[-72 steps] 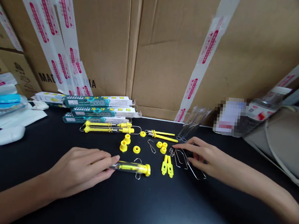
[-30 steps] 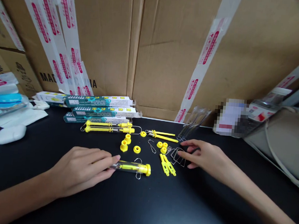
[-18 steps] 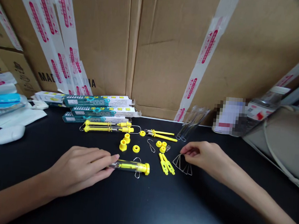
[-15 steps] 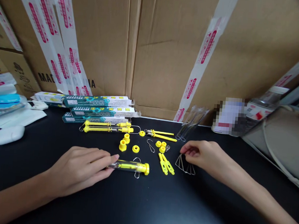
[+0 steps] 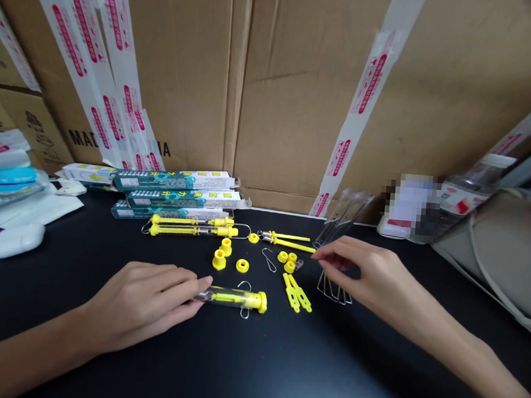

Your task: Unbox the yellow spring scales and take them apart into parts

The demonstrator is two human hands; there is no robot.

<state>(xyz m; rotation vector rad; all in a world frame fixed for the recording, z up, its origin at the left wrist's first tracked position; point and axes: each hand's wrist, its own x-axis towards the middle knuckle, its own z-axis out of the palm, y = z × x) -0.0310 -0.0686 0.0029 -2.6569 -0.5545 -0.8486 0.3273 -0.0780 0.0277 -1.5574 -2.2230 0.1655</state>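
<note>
My left hand (image 5: 147,303) lies on the black table (image 5: 243,369), its fingers curled on the near end of a clear tube with a yellow cap (image 5: 234,297). My right hand (image 5: 365,271) pinches a bunch of thin wire hooks (image 5: 334,290) and holds them upright, their lower ends at the table. Just left of them lie two yellow flat clips (image 5: 298,292), a small spring (image 5: 298,263) and several yellow caps (image 5: 287,261). A loose wire hook (image 5: 269,259) and more yellow caps (image 5: 222,254) sit in the middle.
Two assembled yellow spring scales (image 5: 192,226) and teal boxes (image 5: 174,195) lie at the back, before taped cardboard cartons (image 5: 265,82). A white mouse (image 5: 16,239) and packets are at the left. Clear tubes (image 5: 344,220), a bottle (image 5: 478,179) and a grey bag (image 5: 504,254) stand at the right.
My right hand gathered the wire hooks off the table, pinched them into a bunch and lifted them upright. My left hand and the tube stayed put.
</note>
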